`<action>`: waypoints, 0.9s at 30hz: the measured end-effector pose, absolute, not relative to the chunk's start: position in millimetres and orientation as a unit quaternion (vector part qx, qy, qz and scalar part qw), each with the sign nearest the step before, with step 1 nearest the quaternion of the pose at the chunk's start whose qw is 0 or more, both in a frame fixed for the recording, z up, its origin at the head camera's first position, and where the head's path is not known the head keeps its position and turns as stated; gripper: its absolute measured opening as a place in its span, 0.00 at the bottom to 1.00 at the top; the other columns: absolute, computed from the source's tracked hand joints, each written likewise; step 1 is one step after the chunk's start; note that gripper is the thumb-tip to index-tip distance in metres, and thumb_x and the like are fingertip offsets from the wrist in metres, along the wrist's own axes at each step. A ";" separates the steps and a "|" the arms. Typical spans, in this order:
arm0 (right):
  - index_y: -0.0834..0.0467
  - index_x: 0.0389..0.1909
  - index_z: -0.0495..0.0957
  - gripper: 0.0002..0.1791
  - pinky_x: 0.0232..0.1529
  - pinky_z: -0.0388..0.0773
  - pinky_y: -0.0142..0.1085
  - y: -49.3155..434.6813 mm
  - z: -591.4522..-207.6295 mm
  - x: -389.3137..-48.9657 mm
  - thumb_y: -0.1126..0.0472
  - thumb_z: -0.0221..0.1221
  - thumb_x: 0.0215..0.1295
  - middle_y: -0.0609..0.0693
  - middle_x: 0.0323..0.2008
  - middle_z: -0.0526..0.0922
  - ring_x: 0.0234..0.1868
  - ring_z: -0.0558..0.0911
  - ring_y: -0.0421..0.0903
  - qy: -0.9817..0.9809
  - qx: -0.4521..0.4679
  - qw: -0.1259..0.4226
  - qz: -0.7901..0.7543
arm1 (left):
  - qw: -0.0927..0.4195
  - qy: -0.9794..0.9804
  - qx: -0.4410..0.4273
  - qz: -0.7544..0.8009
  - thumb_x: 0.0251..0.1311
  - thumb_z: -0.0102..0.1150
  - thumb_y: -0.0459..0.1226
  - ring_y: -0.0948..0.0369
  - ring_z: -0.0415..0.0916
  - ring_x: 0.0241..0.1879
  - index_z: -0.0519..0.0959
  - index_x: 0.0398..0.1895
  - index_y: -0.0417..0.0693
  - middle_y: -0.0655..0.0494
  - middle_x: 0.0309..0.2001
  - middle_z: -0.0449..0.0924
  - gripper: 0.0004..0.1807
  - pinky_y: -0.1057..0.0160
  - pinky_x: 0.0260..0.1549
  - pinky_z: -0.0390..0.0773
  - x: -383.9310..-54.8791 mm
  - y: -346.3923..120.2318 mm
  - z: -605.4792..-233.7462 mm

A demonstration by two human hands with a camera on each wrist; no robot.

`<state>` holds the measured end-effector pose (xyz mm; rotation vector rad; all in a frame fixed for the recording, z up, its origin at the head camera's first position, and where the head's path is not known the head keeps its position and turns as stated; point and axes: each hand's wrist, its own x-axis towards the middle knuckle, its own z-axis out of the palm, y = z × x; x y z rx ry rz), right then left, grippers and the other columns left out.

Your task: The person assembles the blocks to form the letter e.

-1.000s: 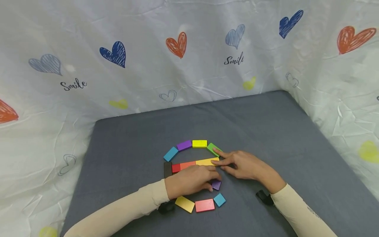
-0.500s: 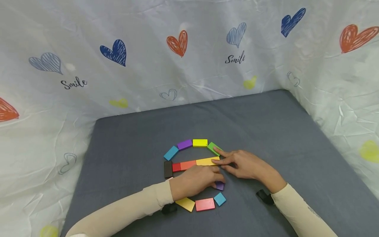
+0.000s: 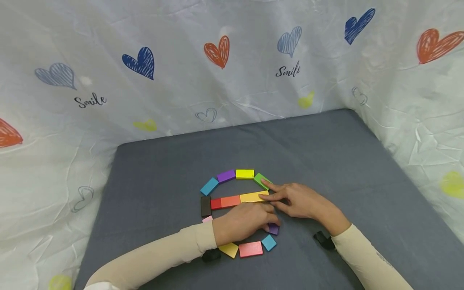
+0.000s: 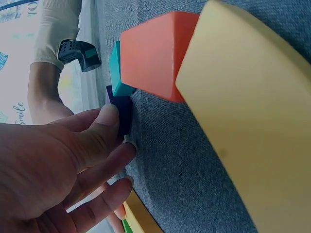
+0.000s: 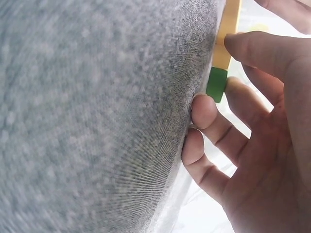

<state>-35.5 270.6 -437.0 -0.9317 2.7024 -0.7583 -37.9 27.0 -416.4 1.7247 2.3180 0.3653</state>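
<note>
My left hand (image 3: 241,223) pinches a small purple block (image 3: 273,229) between thumb and fingers, low over the cloth. In the left wrist view, this purple block (image 4: 125,111) sits beside a teal block (image 4: 115,73), under my thumb. My right hand (image 3: 299,200) rests with extended fingers at the right ends of a green block (image 3: 260,180) and a yellow-orange block (image 3: 250,196). In the right wrist view, the thumb touches the yellow-orange block (image 5: 226,34), near the green block (image 5: 216,83).
Red (image 3: 216,204) and coral (image 3: 230,201) blocks continue the middle row to a black block (image 3: 205,206). Blue (image 3: 209,187), purple (image 3: 226,176) and yellow (image 3: 245,174) blocks arc above. Below lie yellow (image 3: 229,249), pink-red (image 3: 251,249) and teal (image 3: 269,243) blocks; a pale pink block (image 3: 207,219) is partly hidden.
My left hand has slid rightward with the purple block, uncovering part of the pale pink block. My right hand has stayed in place.
</note>
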 end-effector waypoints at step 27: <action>0.39 0.71 0.78 0.25 0.25 0.68 0.30 277.7 -437.4 -38.5 0.55 0.65 0.76 0.45 0.80 0.65 0.20 0.64 0.30 0.905 -0.315 0.104 -0.265 | 0.058 0.813 0.560 0.152 0.74 0.65 0.47 0.73 0.80 0.57 0.82 0.64 0.64 0.71 0.60 0.83 0.18 0.69 0.45 0.81 -39.7 11.7 -400.5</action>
